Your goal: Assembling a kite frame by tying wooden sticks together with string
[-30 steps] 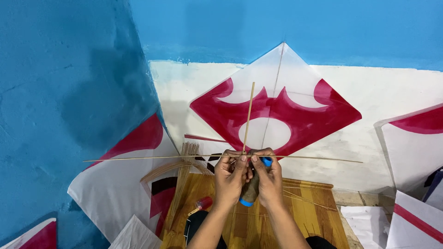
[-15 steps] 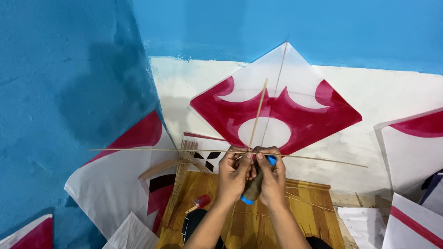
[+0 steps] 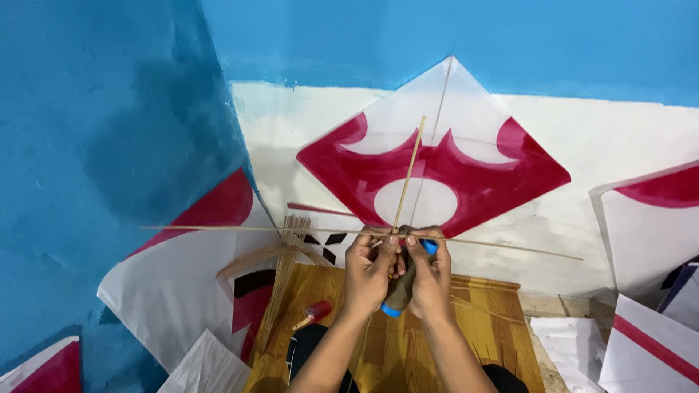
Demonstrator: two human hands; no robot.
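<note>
Since the earlier frame, the upright stick leans a little more to the right at its top, and the cross stick sits slightly lower on its left end; both hands remain at the crossing.

Nearest, on the wooden board, lie a red tube to the left and a bundle of spare sticks leaning at the left edge. Above the board, the left hand and the right hand are closed together, pinching the crossing of the two sticks; a spool with blue ends is held between them.

I judge the frame is being tied at the crossing: the sticks are placed, no paper is on them yet.

Behind the board, a finished red and white kite leans on the wall.
</note>
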